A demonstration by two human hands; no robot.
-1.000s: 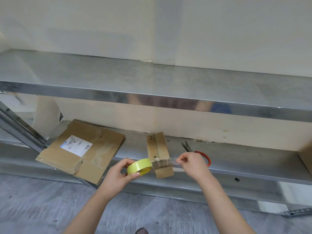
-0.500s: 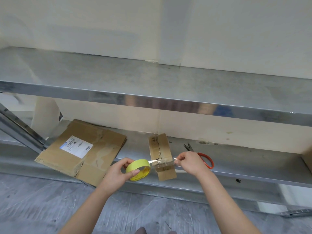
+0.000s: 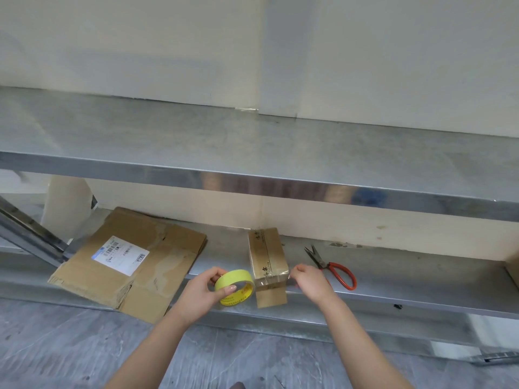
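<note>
At the lower shelf's (image 3: 415, 279) front edge, the small cardboard box (image 3: 268, 255) points lengthwise away from me, its near end between my hands: my left hand (image 3: 200, 294) grips the yellow tape roll (image 3: 235, 287) just beside it, and my right hand (image 3: 310, 280) pinches the tape strip (image 3: 270, 279) stretched across it.

A flattened carton (image 3: 157, 265) with a white label (image 3: 120, 255) lies at the left of the lower shelf (image 3: 421, 279), its near corner overhanging the edge. Red-handled scissors (image 3: 334, 269) lie further right, blades toward the wall (image 3: 365, 228). A bare upper shelf (image 3: 252, 147) runs above
</note>
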